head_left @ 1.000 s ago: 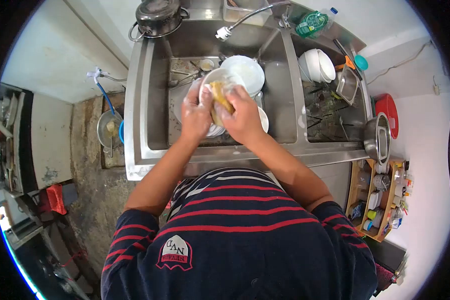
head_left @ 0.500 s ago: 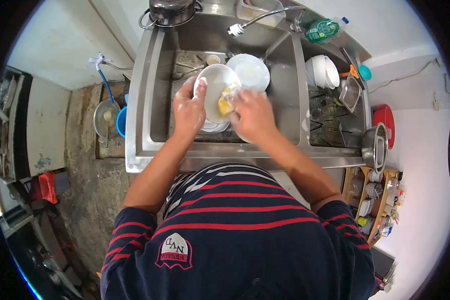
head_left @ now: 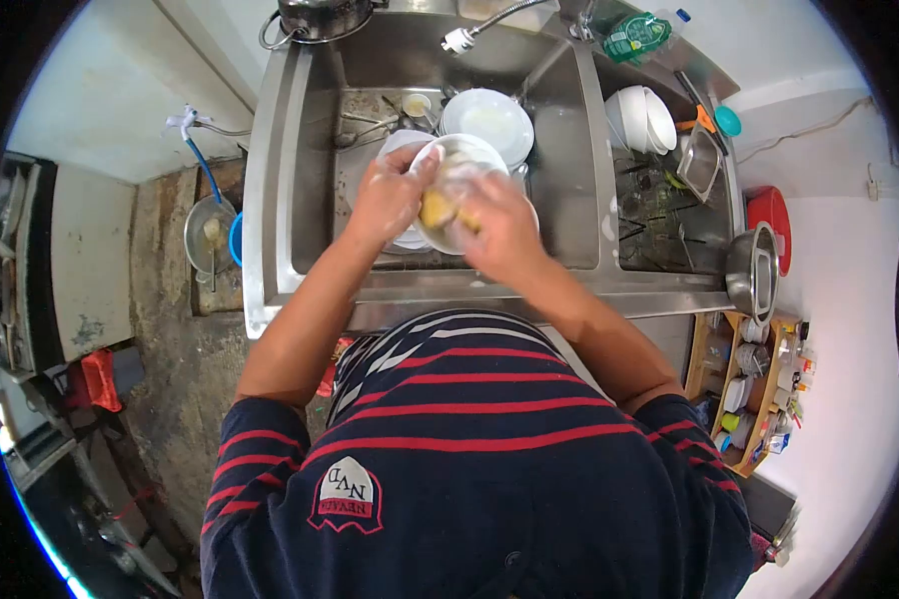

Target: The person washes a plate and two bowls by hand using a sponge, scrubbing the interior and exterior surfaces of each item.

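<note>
My left hand (head_left: 388,202) grips the left rim of a white bowl (head_left: 475,147), which is tilted above the sink. My right hand (head_left: 501,228), smeared by motion, presses a yellow sponge (head_left: 436,211) against the inside of the bowl. White suds cling to the bowl and my fingers. Just behind it, a stack of white plates (head_left: 488,112) rests in the sink basin (head_left: 559,190). More white dishes (head_left: 410,240) lie underneath, mostly hidden by my hands and the bowl.
A small cup (head_left: 417,104) and some cutlery (head_left: 368,132) lie at the basin's back left. Overhead hangs a flexible faucet (head_left: 459,41). White bowls (head_left: 641,120) stand in the right compartment, near a green detergent bottle (head_left: 637,37). A dark pot (head_left: 328,18) sits back left.
The bowl and both hands have shifted a little to the right, uncovering another white dish at left. My right hand has moved the sponge across the bowl. The camera view has shifted slightly.
</note>
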{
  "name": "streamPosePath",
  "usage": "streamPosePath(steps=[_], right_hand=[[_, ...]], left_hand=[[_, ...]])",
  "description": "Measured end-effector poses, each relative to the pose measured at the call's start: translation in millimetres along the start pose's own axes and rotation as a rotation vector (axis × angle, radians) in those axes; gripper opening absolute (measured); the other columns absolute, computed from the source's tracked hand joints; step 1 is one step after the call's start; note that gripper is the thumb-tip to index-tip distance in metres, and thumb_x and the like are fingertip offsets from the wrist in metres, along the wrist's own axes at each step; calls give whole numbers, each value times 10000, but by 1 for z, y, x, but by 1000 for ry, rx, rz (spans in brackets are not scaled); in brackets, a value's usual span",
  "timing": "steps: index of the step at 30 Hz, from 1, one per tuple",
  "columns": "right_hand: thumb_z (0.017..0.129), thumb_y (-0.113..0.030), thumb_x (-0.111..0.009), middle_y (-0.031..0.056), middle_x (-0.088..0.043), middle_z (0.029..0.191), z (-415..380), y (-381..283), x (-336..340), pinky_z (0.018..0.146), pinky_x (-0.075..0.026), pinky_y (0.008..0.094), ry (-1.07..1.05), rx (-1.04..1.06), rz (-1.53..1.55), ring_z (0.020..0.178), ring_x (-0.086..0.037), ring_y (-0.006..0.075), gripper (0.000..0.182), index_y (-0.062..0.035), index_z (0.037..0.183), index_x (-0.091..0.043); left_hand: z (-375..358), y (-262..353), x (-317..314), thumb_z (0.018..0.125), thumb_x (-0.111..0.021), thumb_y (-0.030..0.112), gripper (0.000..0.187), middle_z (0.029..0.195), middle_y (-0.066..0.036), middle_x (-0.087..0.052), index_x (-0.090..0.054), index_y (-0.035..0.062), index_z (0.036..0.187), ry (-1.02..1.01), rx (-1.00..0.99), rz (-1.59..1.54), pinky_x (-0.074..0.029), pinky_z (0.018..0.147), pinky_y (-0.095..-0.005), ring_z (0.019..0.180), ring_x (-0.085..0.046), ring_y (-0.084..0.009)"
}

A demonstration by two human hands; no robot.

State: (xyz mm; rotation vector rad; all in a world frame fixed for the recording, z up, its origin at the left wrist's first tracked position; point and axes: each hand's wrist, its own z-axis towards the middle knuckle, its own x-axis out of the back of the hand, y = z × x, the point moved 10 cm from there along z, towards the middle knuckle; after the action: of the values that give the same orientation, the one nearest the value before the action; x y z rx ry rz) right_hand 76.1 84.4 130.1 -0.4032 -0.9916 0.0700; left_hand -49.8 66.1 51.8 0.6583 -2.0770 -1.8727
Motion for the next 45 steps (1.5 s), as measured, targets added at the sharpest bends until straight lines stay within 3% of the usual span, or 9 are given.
streamPosePath(steps=[5,9,17,23,30,37,40,43,45], right_hand=[[638,-130,-668,99,-599,926,-7,-8,8,770,-434,443,-150,204,31,871,-562,312,311,-71,943,-676],[655,-129,-658,119,-613,984,13,21,13,825,-452,457,114,-107,-20,923,-555,321,298,-67,947,-676],[679,-147,-662,46,-625,1062,19,3,3,810,-425,408,-129,336,-112,958,-558,273,316,-135,995,-669],[670,-183,-679,92,-607,1063,2,-10,7,832,-406,423,-170,53,-123,972,-549,273,363,-103,1024,-653],[570,-190,-764,96,-608,1039,-6,-18,4,771,-472,413,-205,296,-59,925,-584,288,485,-74,1022,-633],[596,-176,-739,84,-609,1010,6,1,11,760,-468,395,9,52,-140,912,-587,254,416,-136,999,-644],[613,-149,-714,72,-624,975,-3,-11,9,803,-440,399,-197,278,-124,912,-580,238,350,-139,960,-662],[615,-142,-707,63,-623,982,-1,2,25,794,-444,394,-147,398,-123,910,-583,247,335,-131,947,-664],[606,-145,-707,64,-623,985,2,3,21,800,-449,388,-134,352,-134,907,-587,255,350,-120,952,-663]], left_hand=[[-6,14,9,926,-586,289,326,837,-54,-682,-674,-1,1045,31,49,104,-466,685,-263,747,-557,-70],[5,1,1,928,-582,302,349,834,-49,-673,-666,-8,1064,49,-10,85,-464,681,-264,751,-556,-80],[2,-3,6,924,-588,314,375,858,-60,-672,-659,-27,1061,38,66,49,-463,677,-252,748,-565,-100],[14,10,34,886,-626,367,431,867,-85,-682,-662,-27,1056,112,99,165,-472,679,-267,741,-597,-122],[32,-13,14,867,-645,322,472,1003,-83,-671,-585,-6,1201,-248,375,113,-499,746,-276,832,-647,-157],[-6,39,16,833,-518,137,449,1000,-132,-658,-512,-38,1247,264,-447,442,-496,729,-265,849,-641,-193],[-9,32,19,818,-544,190,428,855,-143,-662,-553,-74,1156,38,166,266,-503,704,-285,801,-642,-229],[11,-18,29,768,-601,152,531,995,-168,-654,-504,-72,1240,-60,282,185,-499,758,-290,851,-631,-205],[-7,1,16,786,-604,169,542,1052,-163,-631,-490,-13,1284,48,-367,681,-498,735,-300,898,-603,-192]])
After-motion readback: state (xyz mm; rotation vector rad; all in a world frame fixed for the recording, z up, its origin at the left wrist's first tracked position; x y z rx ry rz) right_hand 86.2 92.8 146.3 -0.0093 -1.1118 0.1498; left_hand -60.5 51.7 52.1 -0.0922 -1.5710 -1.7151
